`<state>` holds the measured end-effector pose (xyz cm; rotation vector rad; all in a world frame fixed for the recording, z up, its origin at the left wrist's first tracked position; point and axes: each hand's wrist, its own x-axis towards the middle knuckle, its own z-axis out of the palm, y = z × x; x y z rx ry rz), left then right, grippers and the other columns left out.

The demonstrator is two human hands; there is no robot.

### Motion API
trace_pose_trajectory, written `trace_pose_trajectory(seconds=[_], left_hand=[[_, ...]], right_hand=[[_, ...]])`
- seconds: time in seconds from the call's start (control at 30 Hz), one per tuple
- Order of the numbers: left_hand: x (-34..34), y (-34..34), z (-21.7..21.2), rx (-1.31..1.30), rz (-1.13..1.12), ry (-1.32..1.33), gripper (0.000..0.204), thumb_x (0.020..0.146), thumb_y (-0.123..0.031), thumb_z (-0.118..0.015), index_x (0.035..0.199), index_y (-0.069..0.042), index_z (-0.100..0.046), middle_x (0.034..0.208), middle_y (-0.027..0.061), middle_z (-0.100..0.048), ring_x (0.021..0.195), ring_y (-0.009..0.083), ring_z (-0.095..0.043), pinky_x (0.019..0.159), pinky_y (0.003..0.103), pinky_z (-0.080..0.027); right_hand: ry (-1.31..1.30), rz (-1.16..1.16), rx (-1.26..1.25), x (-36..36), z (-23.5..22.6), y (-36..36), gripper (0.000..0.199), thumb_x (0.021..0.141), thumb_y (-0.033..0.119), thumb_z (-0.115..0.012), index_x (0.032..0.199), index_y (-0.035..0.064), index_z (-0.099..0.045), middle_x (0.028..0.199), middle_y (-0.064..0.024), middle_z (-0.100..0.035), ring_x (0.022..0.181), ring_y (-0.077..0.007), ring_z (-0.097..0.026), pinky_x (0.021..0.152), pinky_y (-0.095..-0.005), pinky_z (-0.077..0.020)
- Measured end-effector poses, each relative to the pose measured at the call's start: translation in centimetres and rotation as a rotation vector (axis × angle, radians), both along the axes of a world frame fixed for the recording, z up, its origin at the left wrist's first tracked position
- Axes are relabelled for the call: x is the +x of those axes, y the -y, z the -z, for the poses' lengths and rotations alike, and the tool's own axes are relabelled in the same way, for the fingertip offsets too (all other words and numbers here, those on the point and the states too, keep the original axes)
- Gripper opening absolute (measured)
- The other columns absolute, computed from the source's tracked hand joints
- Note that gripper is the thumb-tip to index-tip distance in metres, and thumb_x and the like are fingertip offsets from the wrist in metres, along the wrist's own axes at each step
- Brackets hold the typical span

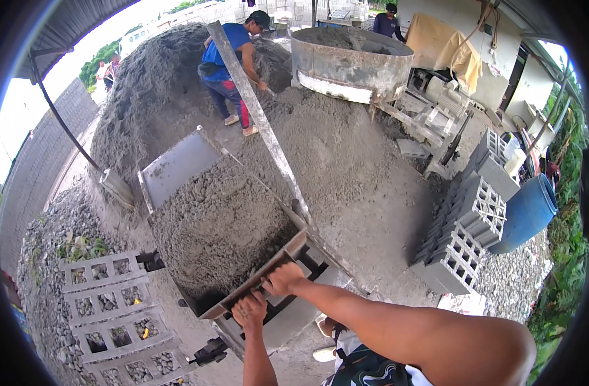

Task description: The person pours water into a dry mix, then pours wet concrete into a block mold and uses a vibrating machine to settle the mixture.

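My left hand (pixel 249 309) is closed over the near edge of a metal feed box (pixel 297 244). Just beyond it, my right hand (pixel 283 278) grips the same edge, its arm stretched across from the right. Loose grey concrete mix (pixel 220 219) fills most of the box, heaped toward the middle. At its far end lies a smooth, bare metal plate (pixel 182 168). The box sits on a block-making machine frame (pixel 307 305), partly hidden by my hands and arm. What my fingertips press against under the edge cannot be seen.
A slanting metal post (pixel 262 122) rises beside the box. Fresh hollow blocks (pixel 111 302) lie at left; more blocks (pixel 465 219) are stacked at right near a blue drum (pixel 529 215). A co-worker (pixel 233 64) bends by the sand pile (pixel 159 83), near a round mixer pan (pixel 352 67).
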<state>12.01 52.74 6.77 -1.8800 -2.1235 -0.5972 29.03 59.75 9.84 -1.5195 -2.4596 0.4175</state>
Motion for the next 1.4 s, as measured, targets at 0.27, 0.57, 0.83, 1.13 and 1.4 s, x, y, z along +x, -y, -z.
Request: trace_pose_trajectory(seconds=[0.27,0.57,0.83,1.13,1.4], left_hand=[[0.0,0.1,-0.2,-0.014,0.001,0.034,0.048,0.093,-0.031,-0.062,0.052,-0.007,-0.069,0.059,0.0221,-0.067,0.049,0.0384,-0.067,0.052,0.048,-0.056],[0.1,0.1,0.3,0.05,-0.002,-0.001,0.049,0.093,-0.028,-0.064,0.048,-0.008,-0.063,0.056,0.0222,-0.065,0.048,0.0401,-0.066,0.052,0.051,-0.055],[-0.2,0.0,1.3,0.1,0.009,-0.048,0.049,0.091,-0.028,-0.067,0.045,-0.012,-0.058,0.053,0.0195,-0.064,0.044,0.0391,-0.063,0.048,0.05,-0.053],[-0.5,-0.2,2.4,0.153,0.035,-0.096,0.046,0.091,-0.024,-0.069,0.05,-0.015,-0.051,0.051,0.0145,-0.059,0.044,0.0367,-0.06,0.046,0.05,-0.048],[-0.3,0.4,0.9,-0.063,-0.043,-0.115,0.05,0.095,-0.03,-0.062,0.049,-0.012,-0.06,0.054,0.017,-0.064,0.051,0.0372,-0.067,0.052,0.049,-0.054]], right_hand=[[-0.012,0.011,-0.062,0.0,-0.1,0.2,0.054,0.098,0.05,-0.053,0.071,0.0103,-0.079,0.071,-0.0186,-0.074,0.067,-0.0389,-0.074,0.071,-0.051,-0.0608],[-0.01,0.009,-0.049,0.2,0.0,0.2,0.058,0.099,0.052,-0.051,0.072,0.0084,-0.078,0.072,-0.019,-0.075,0.067,-0.0398,-0.074,0.069,-0.0524,-0.0607],[-0.009,-0.008,-0.07,0.4,-1.0,0.3,0.058,0.099,0.051,-0.051,0.072,0.0083,-0.079,0.073,-0.0198,-0.075,0.068,-0.0394,-0.075,0.07,-0.0523,-0.0612],[-0.011,-0.015,-0.031,0.5,-0.4,0.0,0.055,0.098,0.05,-0.052,0.074,0.0093,-0.08,0.073,-0.0191,-0.075,0.068,-0.0383,-0.075,0.07,-0.0517,-0.0615],[-0.055,-0.03,-0.044,0.1,-0.3,0.7,0.058,0.101,0.049,-0.05,0.068,0.0091,-0.076,0.074,-0.0189,-0.074,0.073,-0.0409,-0.074,0.07,-0.0513,-0.0598]])
